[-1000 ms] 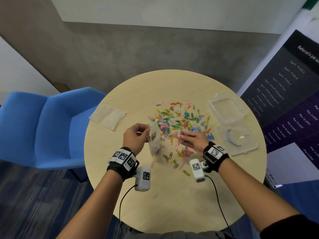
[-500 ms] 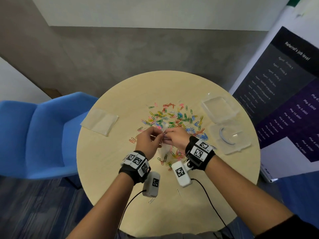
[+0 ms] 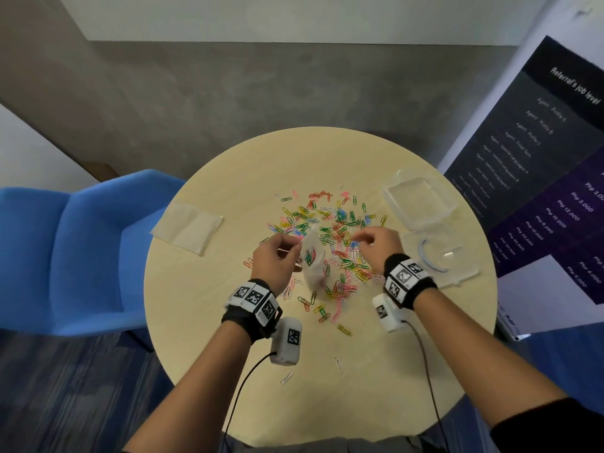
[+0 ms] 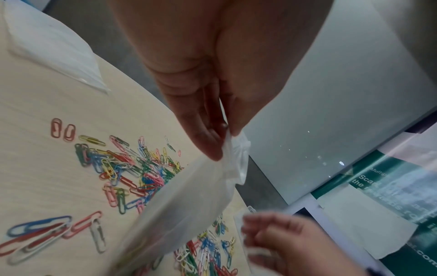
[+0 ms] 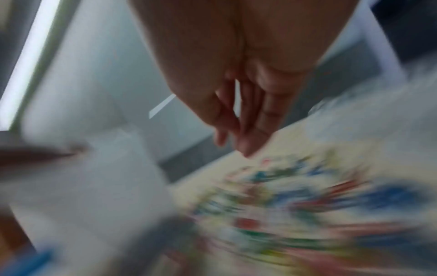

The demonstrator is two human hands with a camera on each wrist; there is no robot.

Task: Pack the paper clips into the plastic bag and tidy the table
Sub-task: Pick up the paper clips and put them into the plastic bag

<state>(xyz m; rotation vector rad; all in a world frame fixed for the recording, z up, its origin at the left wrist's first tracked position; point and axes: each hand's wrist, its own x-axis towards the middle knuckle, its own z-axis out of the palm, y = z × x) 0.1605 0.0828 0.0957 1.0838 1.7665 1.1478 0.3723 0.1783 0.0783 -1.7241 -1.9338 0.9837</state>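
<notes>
Head view shows a round counter [image 3: 228,338] with lots of bright clips [image 3: 327,220] spread over its middle. A small clear bag [image 3: 312,261] hangs just above the counter, in the middle of the mess, and a few clips can be seen inside it. So the job looks only just started: some clips are in the bag, but most are loose on the counter, and a few lie alone near the front edge. A flat spare bag [image 3: 188,227] lies off to the left, and an open clear box [image 3: 421,204] sits on the right, so tidying is left to do too. The left hand [image 3: 277,256] pinches the top edge of the bag between thumb and fingers [image 4: 205,142], as the left wrist view shows well, and its grip looks tight on the thin plastic. The right hand [image 3: 376,245] hovers over the clips just right of the bag, with its fingers bent loosely down. The right wrist view is very blurry, and I see nothing held in the fingers [image 5: 250,130] there, so that grip looks let go and empty. My guess is that the right hand needs to scoop more clips next. The bag is floppy, so clips could slip past its mouth if it sags.
</notes>
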